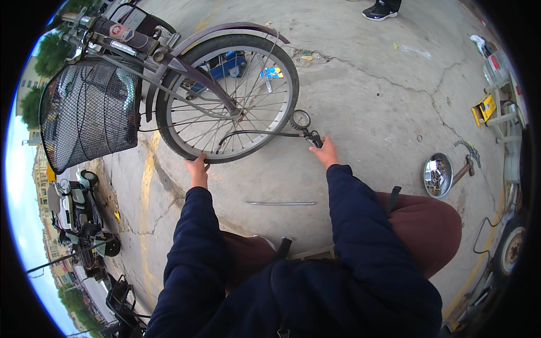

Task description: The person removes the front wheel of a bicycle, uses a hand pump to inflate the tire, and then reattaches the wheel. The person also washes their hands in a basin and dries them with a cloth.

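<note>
A bicycle wheel (288, 115) with a black tyre and thin spokes stands in front of me, mounted in a purple fork (209, 87). My left hand (197, 170) grips the tyre at its lower edge, the thumb and fingers partly hidden against it. In my right hand (324, 153) is a black tyre inflator (311, 137) with a round dial gauge (300, 119). From the inflator a black hose (256, 132) runs left across the spokes, its end near the rim close to my left hand. Whether the hose end sits on the valve is too small to tell.
A thin metal rod (280, 203) lies on the concrete between my arms. To the right are a metal bowl (445, 190) of small parts and a hammer (469, 167). A wire basket (90, 112) hangs at the bicycle's front. A person's shoe (380, 11) shows at the top.
</note>
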### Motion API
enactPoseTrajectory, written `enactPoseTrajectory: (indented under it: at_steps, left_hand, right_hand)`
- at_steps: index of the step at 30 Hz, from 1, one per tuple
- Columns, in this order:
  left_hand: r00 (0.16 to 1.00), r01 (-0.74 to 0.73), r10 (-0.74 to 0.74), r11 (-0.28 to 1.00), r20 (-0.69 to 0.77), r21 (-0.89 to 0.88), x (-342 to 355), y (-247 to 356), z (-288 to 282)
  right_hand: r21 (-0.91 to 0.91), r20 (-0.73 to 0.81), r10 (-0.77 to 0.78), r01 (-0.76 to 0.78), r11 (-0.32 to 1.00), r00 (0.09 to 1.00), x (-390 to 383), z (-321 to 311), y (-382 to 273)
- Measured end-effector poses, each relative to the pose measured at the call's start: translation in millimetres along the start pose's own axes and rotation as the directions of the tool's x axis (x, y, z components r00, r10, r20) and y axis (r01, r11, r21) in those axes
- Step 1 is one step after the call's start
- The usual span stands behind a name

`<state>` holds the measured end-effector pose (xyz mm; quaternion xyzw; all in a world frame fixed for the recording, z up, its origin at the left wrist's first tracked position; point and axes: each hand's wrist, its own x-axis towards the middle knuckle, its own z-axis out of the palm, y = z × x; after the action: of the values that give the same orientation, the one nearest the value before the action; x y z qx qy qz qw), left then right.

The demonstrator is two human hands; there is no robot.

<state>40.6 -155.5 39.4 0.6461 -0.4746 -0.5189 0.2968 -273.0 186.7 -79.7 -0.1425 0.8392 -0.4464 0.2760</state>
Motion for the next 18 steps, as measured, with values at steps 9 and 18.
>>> enactPoseTrajectory:
  at_steps: [9,18]
  left_hand:
    - [1.000,0.019,-0.019,1.000,-0.009,-0.009,-0.7,0.1,1.4]
    - [1.000,0.012,-0.012,1.000,-0.006,-0.004,0.6,-0.4,-0.1]
  right_hand:
    - [-0.007,-0.025,-0.014,0.014,1.000,1.000,0.3,1.6,0.2]
    - [-0.007,-0.005,-0.016,0.016,1.000,1.000,1.3,1.4,-0.3]
